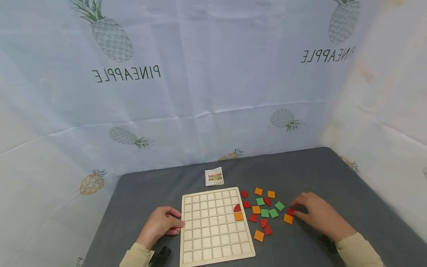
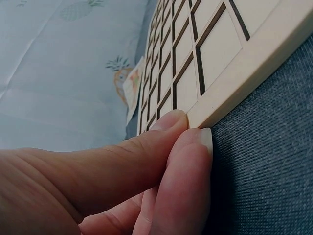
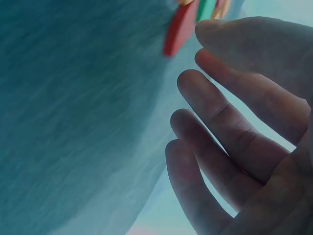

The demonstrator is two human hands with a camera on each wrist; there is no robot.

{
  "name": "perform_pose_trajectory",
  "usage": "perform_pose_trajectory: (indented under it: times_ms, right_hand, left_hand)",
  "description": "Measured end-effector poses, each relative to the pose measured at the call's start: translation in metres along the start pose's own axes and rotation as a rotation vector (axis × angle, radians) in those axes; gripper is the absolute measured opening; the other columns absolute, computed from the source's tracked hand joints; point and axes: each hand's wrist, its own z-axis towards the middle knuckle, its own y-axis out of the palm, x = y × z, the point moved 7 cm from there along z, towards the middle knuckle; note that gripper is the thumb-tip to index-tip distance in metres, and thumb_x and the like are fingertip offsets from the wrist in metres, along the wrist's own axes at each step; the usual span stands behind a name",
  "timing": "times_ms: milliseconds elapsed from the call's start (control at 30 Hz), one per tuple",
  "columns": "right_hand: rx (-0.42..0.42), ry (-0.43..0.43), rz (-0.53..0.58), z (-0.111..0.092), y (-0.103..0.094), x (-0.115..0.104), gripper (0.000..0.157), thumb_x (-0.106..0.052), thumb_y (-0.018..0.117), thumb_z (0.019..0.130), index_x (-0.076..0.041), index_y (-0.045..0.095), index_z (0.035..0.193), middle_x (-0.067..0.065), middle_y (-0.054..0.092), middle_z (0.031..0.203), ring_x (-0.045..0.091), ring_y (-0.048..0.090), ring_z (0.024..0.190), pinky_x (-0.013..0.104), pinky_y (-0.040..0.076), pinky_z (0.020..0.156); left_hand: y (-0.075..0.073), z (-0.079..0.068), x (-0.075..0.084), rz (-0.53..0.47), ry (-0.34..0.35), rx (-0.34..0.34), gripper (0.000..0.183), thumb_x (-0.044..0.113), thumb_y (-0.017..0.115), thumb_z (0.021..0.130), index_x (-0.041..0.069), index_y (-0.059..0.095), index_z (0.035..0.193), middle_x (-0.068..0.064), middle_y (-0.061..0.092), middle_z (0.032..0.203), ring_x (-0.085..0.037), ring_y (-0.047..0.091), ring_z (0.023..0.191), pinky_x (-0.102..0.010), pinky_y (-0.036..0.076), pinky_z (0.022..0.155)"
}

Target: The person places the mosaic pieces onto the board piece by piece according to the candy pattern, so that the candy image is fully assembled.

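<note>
A pale wooden grid board [image 1: 210,230] lies on the grey table. My left hand [image 1: 162,223] pinches its left edge, the thumb on the top face and the forefinger against the side, as the left wrist view shows. Set in the grid near its right side are a red quarter-round tile [image 1: 237,208] and, below that, an orange square tile [image 1: 238,216]. Over the loose tiles on the right is my right hand [image 1: 313,215], fingers loosely bent and apart. A red tile [image 1: 291,211] shows by its fingertips, touching an orange square [image 1: 288,219]; no grip on it is visible.
Between board and right hand lie several loose tiles: green squares [image 1: 264,213], orange squares [image 1: 259,236] and red rounded pieces [image 1: 253,218]. A small pattern card [image 1: 214,178] sits behind the board. White pineapple-print cloth [image 1: 200,92] hangs behind the table.
</note>
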Motion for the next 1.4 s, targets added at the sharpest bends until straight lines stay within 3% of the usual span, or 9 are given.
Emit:
perform_pose_trajectory:
  times_ms: [233, 567, 1100, 1400]
  right_hand:
    - [0.014, -0.005, -0.034, -0.003, -0.003, 0.007, 0.019, -0.021, 0.092, 0.085, -0.025, 0.081, 0.101, -0.008, 0.070, 0.101, 0.021, 0.067, 0.097, 0.048, 0.062, 0.083]
    - [-0.062, 0.011, 0.039, 0.004, 0.003, 0.004, 0.018, -0.022, 0.092, 0.086, -0.024, 0.081, 0.100, -0.008, 0.069, 0.101, 0.021, 0.066, 0.098, 0.048, 0.062, 0.084]
    - [-0.054, 0.008, 0.035, 0.011, 0.007, -0.002, 0.015, -0.024, 0.092, 0.087, -0.025, 0.082, 0.098, -0.009, 0.069, 0.100, 0.020, 0.066, 0.098, 0.048, 0.062, 0.084]
    - [-0.027, -0.072, 0.052, 0.021, 0.010, -0.041, 0.014, -0.024, 0.090, 0.089, -0.026, 0.082, 0.099, -0.015, 0.065, 0.095, 0.011, 0.061, 0.093, 0.035, 0.060, 0.078]
  left_hand:
    - [-0.002, -0.001, -0.002, 0.009, 0.007, 0.003, 0.036, 0.005, 0.090, 0.084, -0.003, 0.071, 0.114, -0.014, 0.076, 0.090, -0.020, 0.075, 0.072, -0.035, 0.067, 0.067]
    - [0.000, 0.001, -0.004, -0.007, 0.007, -0.018, 0.037, 0.005, 0.090, 0.084, -0.003, 0.071, 0.115, -0.014, 0.077, 0.092, -0.020, 0.075, 0.073, -0.036, 0.067, 0.068]
    - [0.000, -0.003, -0.001, -0.039, 0.014, -0.013, 0.038, 0.003, 0.091, 0.083, -0.004, 0.070, 0.113, -0.014, 0.078, 0.090, -0.017, 0.077, 0.072, -0.034, 0.067, 0.066]
    - [0.000, -0.003, -0.001, -0.039, 0.014, -0.010, 0.037, 0.003, 0.091, 0.083, -0.005, 0.070, 0.114, -0.014, 0.078, 0.090, -0.018, 0.077, 0.072, -0.034, 0.068, 0.066]
